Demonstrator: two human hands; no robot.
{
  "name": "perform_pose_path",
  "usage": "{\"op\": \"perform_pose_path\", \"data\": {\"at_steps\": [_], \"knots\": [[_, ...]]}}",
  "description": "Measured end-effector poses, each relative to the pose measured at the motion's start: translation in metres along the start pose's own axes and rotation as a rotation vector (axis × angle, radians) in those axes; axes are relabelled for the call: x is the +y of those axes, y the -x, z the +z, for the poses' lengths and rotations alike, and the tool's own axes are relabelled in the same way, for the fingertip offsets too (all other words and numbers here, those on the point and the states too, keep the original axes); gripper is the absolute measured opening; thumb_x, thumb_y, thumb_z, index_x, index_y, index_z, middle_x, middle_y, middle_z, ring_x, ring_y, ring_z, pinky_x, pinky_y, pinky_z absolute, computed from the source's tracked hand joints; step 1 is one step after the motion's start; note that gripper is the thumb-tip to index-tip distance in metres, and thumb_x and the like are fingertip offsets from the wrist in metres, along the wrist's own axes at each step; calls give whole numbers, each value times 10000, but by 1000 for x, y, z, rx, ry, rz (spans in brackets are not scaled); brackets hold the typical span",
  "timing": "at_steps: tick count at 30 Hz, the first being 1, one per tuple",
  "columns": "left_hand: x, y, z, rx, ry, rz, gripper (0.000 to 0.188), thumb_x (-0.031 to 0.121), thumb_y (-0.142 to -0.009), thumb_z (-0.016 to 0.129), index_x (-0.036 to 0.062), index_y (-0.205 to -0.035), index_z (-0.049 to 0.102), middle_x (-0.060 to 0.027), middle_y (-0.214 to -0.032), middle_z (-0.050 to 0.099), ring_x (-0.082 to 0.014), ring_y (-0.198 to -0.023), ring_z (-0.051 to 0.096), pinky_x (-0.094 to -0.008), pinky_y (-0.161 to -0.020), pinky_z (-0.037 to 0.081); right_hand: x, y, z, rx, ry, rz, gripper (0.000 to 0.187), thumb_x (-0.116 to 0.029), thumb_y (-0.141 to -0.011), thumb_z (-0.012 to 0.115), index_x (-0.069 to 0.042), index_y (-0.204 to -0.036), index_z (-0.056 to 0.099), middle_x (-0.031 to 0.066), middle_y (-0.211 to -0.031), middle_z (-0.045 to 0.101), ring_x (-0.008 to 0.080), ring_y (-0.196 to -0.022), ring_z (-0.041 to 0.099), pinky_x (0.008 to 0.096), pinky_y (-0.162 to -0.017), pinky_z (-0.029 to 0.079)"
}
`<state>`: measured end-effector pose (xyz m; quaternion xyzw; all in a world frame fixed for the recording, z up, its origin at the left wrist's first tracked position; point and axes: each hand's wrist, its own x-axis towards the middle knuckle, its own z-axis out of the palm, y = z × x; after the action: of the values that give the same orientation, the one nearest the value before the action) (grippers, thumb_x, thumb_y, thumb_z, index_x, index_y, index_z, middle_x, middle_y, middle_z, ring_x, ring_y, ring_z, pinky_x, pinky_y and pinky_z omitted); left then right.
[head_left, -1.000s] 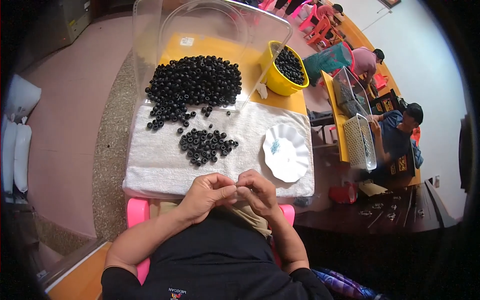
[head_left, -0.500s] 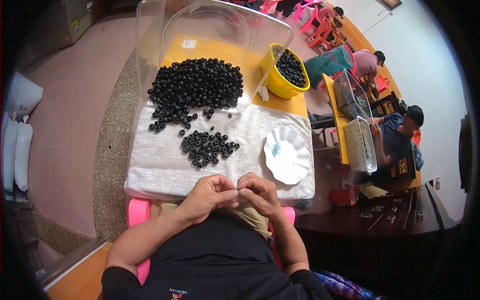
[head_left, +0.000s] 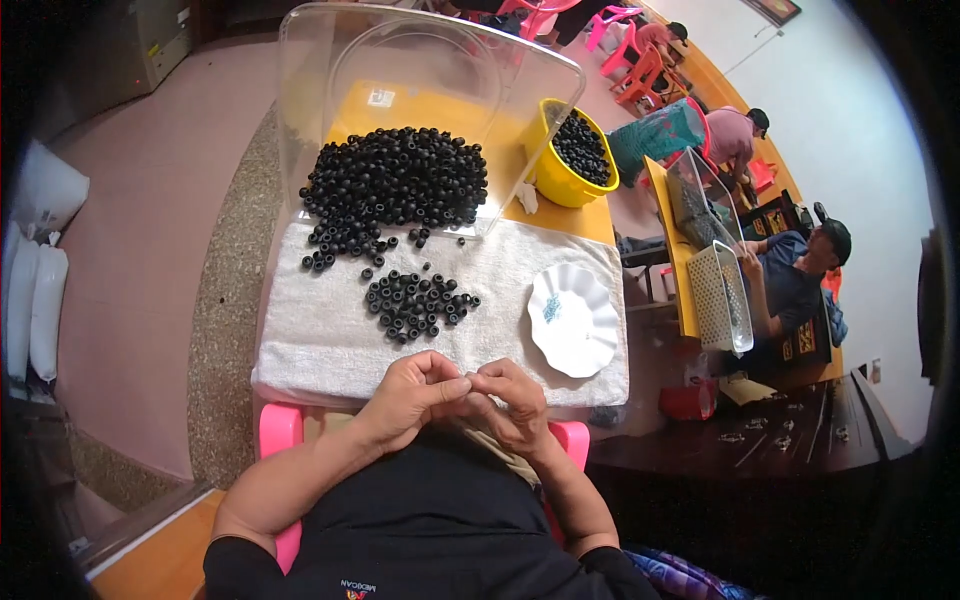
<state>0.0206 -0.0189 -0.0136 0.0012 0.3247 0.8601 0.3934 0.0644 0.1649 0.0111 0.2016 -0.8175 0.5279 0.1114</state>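
Note:
My left hand (head_left: 412, 402) and my right hand (head_left: 515, 408) meet fingertip to fingertip over the near edge of a white towel (head_left: 300, 345). Both are closed in a pinch, and whatever lies between them is too small or hidden to make out. Just beyond them on the towel is a loose group of black round beads (head_left: 412, 303) with holes. Farther off, a large heap of similar beads (head_left: 400, 180) spills from a clear plastic bin (head_left: 300, 90) tipped towards me. A white scalloped dish (head_left: 585, 335) to the right holds a few tiny bluish bits (head_left: 552, 307).
A yellow tub (head_left: 565, 185) of black beads stands beside the bin, near a crumpled white scrap (head_left: 527, 197). At the right, a person (head_left: 800, 265) sits by a white perforated basket (head_left: 718, 300). Pink chair arms (head_left: 281, 430) flank me. White sacks (head_left: 46, 310) stand at far left.
My joined hands have shifted slightly left, and the right hand has turned a little with its fingers curled closer. The view has tilted slightly; the beads and dish lie as before.

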Motion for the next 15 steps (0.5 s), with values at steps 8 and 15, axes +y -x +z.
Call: {"op": "perform_pose_path", "data": {"at_steps": [8,15], "knots": [[0,-1,0,41,-8,45,107,29,-889,666,32,-947,577,-47,-896,633,-132,-798,646,-298,-752,585,1,-23,-25,-208,-40,187,148,-20,-856,682,14,-1000,676,118,-873,654,190,-783,625,287,-697,493],[-4,-3,-3,48,-33,59,97,22,-887,669,19,-964,611,-52,-895,645,-131,-778,658,-276,-735,585,35,-85,-34,-4,297,165,143,-13,-819,703,-12,-962,695,78,-810,646,138,-718,607,260,-653,479]]}}
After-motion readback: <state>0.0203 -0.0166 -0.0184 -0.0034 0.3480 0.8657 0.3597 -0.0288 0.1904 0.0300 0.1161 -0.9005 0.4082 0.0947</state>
